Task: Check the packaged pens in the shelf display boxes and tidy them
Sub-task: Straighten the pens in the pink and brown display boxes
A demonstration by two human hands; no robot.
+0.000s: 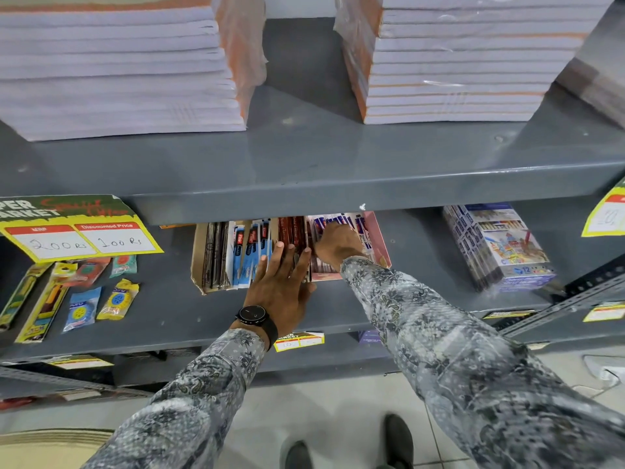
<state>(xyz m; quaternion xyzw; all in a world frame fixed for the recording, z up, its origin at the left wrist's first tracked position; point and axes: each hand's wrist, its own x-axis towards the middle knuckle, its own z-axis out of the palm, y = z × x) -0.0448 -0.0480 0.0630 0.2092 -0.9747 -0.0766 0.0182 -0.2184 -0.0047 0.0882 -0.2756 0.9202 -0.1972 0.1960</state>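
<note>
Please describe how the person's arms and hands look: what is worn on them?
Both arms wear long sleeves of grey fabric with a dense paisley-like pattern. The left hand and right hand are bare, without gloves. A black round wristwatch on a black strap sits on the left wrist.

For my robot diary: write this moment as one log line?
left hand: flat on pen packs | right hand: reaching among packs in pink box | step: tidying

Grey shelf (304, 157); pink display box (377, 238); grey paisley sleeve (422, 319); black watch (253, 314).
</note>
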